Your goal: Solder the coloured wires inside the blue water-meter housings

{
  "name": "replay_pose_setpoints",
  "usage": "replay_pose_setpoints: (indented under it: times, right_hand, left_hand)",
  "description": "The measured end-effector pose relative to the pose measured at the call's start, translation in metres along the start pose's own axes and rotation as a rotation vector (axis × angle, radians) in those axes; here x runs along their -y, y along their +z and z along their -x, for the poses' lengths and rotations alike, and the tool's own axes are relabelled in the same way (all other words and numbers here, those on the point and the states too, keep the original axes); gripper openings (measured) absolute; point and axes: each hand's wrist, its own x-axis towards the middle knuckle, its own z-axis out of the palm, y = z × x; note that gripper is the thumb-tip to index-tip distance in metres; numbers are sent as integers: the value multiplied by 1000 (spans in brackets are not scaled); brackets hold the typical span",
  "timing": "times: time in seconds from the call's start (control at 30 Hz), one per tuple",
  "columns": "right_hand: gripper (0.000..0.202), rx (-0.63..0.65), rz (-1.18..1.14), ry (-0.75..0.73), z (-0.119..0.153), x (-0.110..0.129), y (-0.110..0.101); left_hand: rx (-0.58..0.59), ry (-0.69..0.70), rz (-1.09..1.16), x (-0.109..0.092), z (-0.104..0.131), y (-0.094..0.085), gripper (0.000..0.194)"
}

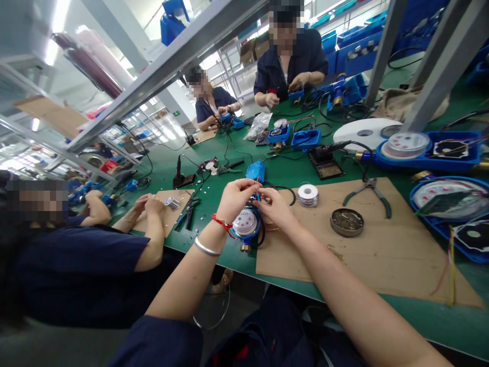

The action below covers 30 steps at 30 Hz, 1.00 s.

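Left hand (236,198) and right hand (275,206) pinching small wires atop round blue water meter (245,224), solder spool (307,194), round metal tin (347,222), green-handled pliers (369,189) nearby on brown cardboard mat (382,260), co-worker's forearm (153,232) just left

Assembly workshop, green workbench (439,318), soldering iron (331,148), water meters (245,224)

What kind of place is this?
Probably a factory assembly bench: both hands work at a blue water meter, with a solder spool, pliers and more meters around.
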Motion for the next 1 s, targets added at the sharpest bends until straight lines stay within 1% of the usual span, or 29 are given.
replay_pose_setpoints:
  times: [0.1, 0.23, 0.3, 0.4, 0.47, 0.5, 0.57, 0.67, 0.73, 0.8, 0.83, 0.93, 1.0]
  right_hand:
    - [19, 21, 6, -6, -2, 0, -2]
    - [12, 91, 87, 33, 0, -5, 1]
    - [16, 116, 140, 61, 0, -6, -1]
    - [30, 90, 244, 122, -5, 0, -16]
    - [32, 50, 341, 174, -7, 8, -31]
    - [31, 43, 397, 198, -6, 12, -40]
    - [28, 71, 514, 234, 0, 20, -57]
    - [19, 180, 682, 275, 22, 29, -78]
    - [15, 254, 770, 290, 38, 32, -86]
    - [14, 301, 835, 295, 52, 36, -90]
    - [14, 316, 861, 294, 57, 38, -90]
    - [16, 341, 929, 288, 65, 47, -85]
    - [18, 355, 932, 275, 67, 53, -78]
  left_hand:
    - [14, 13, -17, -2, 2, 3, 23]
    - [-3, 18, -26, -4, 2, 6, 21]
    - [-27, 18, -11, -2, 1, 6, 21]
    - [-60, -24, 53, 2, 3, 1, 24]
    - [-83, -78, 148, 6, 9, -4, 34]
    - [-101, -109, 217, 7, 13, -7, 37]
    - [-146, -180, 371, 11, 24, -16, 38]
    - [-206, -321, 607, 19, 47, -32, 29]
    - [-247, -428, 784, 27, 62, -43, 22]
    - [-314, -527, 949, 37, 78, -51, 17]
    - [-360, -566, 1007, 41, 85, -55, 17]
    - [-481, -628, 1096, 53, 103, -60, 31]
    - [-521, -632, 1122, 60, 114, -61, 41]
